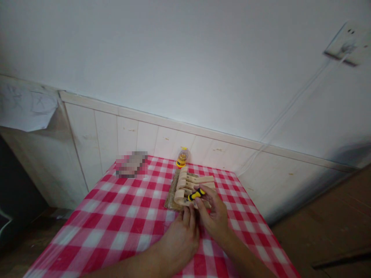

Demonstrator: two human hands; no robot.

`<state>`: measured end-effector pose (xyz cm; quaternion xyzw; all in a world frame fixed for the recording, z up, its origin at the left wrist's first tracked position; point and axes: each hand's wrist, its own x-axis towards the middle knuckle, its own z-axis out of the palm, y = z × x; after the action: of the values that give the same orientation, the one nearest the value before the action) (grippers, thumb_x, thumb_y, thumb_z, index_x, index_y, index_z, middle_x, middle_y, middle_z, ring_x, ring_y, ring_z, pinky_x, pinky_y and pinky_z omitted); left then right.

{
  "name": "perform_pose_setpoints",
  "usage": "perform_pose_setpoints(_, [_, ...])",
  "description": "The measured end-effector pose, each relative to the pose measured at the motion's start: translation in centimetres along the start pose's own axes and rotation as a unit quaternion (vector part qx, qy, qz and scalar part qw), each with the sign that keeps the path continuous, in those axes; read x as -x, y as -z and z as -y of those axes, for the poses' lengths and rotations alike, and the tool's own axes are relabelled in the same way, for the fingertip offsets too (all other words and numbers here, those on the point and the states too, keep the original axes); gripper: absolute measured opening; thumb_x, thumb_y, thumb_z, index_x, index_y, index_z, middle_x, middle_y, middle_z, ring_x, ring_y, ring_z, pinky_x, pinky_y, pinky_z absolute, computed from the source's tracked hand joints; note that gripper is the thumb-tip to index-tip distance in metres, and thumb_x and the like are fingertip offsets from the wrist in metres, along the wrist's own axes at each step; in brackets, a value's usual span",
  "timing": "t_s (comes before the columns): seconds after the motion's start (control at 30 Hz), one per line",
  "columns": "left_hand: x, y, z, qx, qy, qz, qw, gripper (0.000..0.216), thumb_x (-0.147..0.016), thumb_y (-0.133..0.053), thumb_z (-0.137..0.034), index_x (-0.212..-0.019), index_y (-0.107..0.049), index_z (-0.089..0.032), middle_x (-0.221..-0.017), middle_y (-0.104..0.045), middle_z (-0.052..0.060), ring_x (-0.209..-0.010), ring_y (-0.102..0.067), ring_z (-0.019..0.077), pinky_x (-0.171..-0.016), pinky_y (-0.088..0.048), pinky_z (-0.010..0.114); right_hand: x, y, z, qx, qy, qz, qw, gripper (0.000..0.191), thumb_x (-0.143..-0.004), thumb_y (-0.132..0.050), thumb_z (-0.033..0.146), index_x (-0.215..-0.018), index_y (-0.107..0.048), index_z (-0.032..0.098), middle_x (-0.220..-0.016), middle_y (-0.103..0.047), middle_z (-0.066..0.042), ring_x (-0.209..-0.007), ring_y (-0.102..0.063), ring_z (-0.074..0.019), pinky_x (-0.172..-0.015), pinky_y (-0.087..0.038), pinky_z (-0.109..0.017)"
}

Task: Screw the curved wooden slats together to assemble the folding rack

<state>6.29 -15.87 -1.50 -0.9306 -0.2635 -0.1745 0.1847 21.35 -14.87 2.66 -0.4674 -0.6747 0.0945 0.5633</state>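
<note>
My right hand is closed around a yellow and black screwdriver, its tip end pointing down and left at a pale wooden piece with curved parts and several flat arms. That wooden piece rests on a brownish flat board or pad. Against the near edge of the wooden piece lies my left hand, fingers bent and pressed together; what they grip there, if anything, is hidden. The screwdriver's very tip is too small to make out.
A red and white checked cloth covers the table. Toward the back stands a clear container with a yellow base, and a blurred-out flat object lies at the back left. White panelling borders the table; a cable runs down from a wall socket.
</note>
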Motion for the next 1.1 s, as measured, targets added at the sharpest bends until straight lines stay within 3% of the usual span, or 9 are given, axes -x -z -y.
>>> perform_pose_setpoints(0.2, [0.0,0.0,0.3,0.013,-0.015,0.013,1.0,0.04,-0.102,-0.058,-0.025,-0.131,-0.071,-0.001,-0.141,-0.061,0.036,-0.126,-0.067,0.0429,-0.097,-0.054,0.056,-0.2,-0.2,-0.1,0.011,-0.013,-0.023,1.0,0.032,-0.098,-0.068,0.027,-0.13,-0.071,0.027,-0.116,-0.082,-0.009,-0.101,-0.082,-0.0251,-0.086,-0.07,-0.04])
perform_pose_setpoints(0.47, [0.0,-0.2,-0.1,-0.011,0.001,-0.019,1.0,0.037,-0.1,-0.062,-0.027,-0.123,-0.075,-0.001,-0.138,-0.064,0.036,-0.124,-0.068,0.0436,-0.096,-0.054,0.055,-0.8,0.0,0.9,0.057,0.019,-0.049,0.997,0.032,-0.092,-0.075,0.023,-0.123,-0.074,0.028,-0.109,-0.084,-0.006,-0.093,-0.082,-0.0237,-0.082,-0.07,-0.037])
perform_pose_setpoints(0.63, [0.0,-0.3,-0.1,-0.005,-0.002,-0.003,1.0,0.038,-0.1,-0.061,-0.028,-0.123,-0.075,-0.001,-0.139,-0.063,0.036,-0.126,-0.067,0.0441,-0.096,-0.053,0.056,-1.1,0.2,1.4,0.047,0.013,-0.051,0.997,0.029,-0.089,-0.078,0.024,-0.117,-0.076,0.028,-0.098,-0.084,-0.003,-0.084,-0.083,-0.0223,-0.072,-0.07,-0.033])
perform_pose_setpoints(1.1, [-0.1,0.0,0.0,-0.023,-0.002,-0.037,0.999,0.037,-0.098,-0.066,-0.031,-0.117,-0.077,-0.001,-0.132,-0.068,0.035,-0.118,-0.072,0.0419,-0.093,-0.055,0.053,-0.9,0.0,0.6,0.079,-0.004,-0.08,0.994,0.027,-0.085,-0.081,0.035,-0.109,-0.075,0.026,-0.095,-0.082,-0.005,-0.084,-0.081,-0.0238,-0.075,-0.069,-0.037])
